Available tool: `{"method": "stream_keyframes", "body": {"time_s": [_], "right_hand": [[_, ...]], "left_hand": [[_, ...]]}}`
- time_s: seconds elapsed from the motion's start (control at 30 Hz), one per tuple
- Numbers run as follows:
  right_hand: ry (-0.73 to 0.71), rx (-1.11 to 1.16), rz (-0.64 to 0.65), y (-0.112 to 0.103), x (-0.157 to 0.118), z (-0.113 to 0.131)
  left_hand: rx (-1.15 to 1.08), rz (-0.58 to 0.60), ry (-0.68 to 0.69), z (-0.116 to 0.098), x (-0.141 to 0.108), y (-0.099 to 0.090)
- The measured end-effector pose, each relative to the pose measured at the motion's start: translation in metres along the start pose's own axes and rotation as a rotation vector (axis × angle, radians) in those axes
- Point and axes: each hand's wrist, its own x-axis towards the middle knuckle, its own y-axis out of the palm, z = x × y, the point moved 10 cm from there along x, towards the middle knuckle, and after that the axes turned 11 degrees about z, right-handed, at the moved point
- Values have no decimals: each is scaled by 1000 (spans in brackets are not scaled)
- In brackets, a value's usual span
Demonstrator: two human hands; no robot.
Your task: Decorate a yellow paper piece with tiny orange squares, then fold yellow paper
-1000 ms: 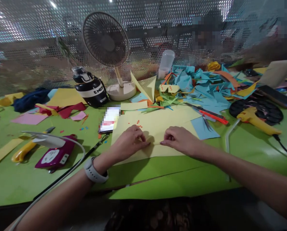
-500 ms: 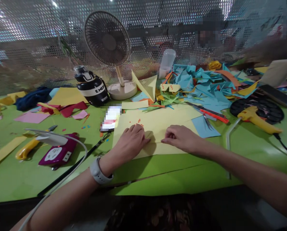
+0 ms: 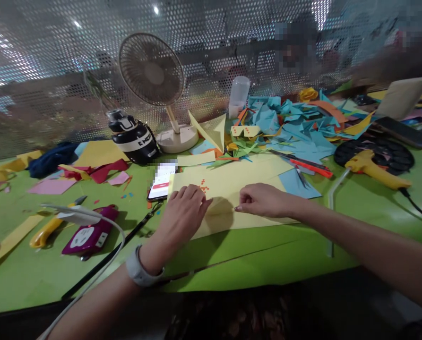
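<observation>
Pale yellow paper lies on the green table before me, with a thin edge or crease running between my hands. My left hand rests on its left part, fingers curled, thumb reaching toward that line. My right hand is closed in a pinch on the paper at the line's right end; what lies under the fingertips is mostly hidden. Small orange paper dots are clustered just beyond my left fingers. A phone with a lit screen lies beside the paper's left edge.
Behind stand a fan and a black bottle. Cut blue paper is heaped at the back right, near a red cutter. A yellow glue gun lies right; a purple power socket with a white cable sits left.
My left hand has shifted slightly left and away from me over the paper. The right hand stays nearly in place. The whole view has tilted a little.
</observation>
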Motion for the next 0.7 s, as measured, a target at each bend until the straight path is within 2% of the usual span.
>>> {"method": "stream_keyframes", "body": {"time_s": [0.07,0.13,0.17,0.23,0.33,0.53,0.7], "right_hand": [[0,-10,2,1,1,0],[4,-25,4,1,2,0],[5,-33,4,1,2,1],[5,-49,2,0,1,3],[-4,-69,1,-1,-1,7],[-28,-95,4,-2,-1,11],[-20,-88,-38,-2,-5,8]], "left_hand": [[-55,-29,75,-19,-9,2],[-106,71,295,-54,-19,16],[-126,109,352,-65,-23,23],[-160,153,372,-75,-28,31],[-203,181,341,-76,-27,35],[-267,207,336,-74,-24,32],[-260,208,305,-69,-22,33]]}}
